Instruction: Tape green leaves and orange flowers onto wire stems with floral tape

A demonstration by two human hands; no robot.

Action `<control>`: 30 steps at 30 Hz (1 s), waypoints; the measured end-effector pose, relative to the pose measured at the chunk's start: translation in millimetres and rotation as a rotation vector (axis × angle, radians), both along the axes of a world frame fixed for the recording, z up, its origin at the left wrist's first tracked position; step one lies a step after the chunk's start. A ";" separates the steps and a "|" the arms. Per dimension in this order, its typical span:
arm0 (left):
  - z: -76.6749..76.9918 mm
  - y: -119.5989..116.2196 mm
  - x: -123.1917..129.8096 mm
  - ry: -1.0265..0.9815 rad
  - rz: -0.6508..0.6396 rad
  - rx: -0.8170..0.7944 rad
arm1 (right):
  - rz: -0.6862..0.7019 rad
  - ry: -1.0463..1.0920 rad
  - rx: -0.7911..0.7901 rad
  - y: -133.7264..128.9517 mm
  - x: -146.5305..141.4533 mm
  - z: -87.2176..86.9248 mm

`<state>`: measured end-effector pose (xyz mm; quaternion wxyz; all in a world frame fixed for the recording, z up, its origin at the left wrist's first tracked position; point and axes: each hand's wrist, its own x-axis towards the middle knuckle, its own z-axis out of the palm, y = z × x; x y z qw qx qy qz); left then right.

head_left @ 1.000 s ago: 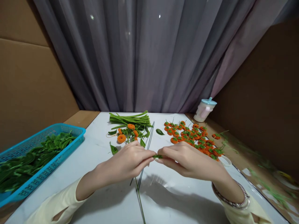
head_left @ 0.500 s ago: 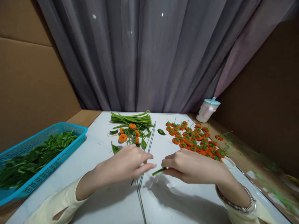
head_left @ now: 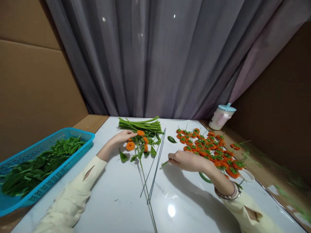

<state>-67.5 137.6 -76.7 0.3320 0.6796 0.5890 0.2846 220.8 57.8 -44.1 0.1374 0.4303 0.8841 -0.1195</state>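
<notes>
My left hand reaches to the upper left of an orange flower cluster, its fingers drawn together beside the top flower. What lies between its fingertips is hidden. The cluster has a long thin green stem and several green leaves, and lies on the white table. My right hand is closed on a short green fuzzy stem, whose end sticks out to the left. Dark thin wires lie between the hands. A loose green leaf is above my right hand.
A blue basket of green leaves stands at left. Bundled green stems lie at the back. Many orange flower heads spread at right, with a tape roll nearby. A lidded cup stands at the back right; a grey curtain hangs behind.
My left hand has moved away from the right, up and left to the flower cluster. My right hand, still holding the short green stem, has risen slightly. The view has shifted a little.
</notes>
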 end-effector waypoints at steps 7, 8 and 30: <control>-26.7 6.1 13.7 -0.141 -0.091 -0.109 | -0.031 -0.006 0.049 5.3 -7.2 -13.6; -24.3 5.8 14.3 -0.167 -0.095 -0.107 | -0.037 -0.012 0.051 6.6 -6.6 -14.5; 89.9 -107.0 22.2 -0.155 -0.429 0.459 | -0.007 0.948 0.672 -62.4 -2.0 80.5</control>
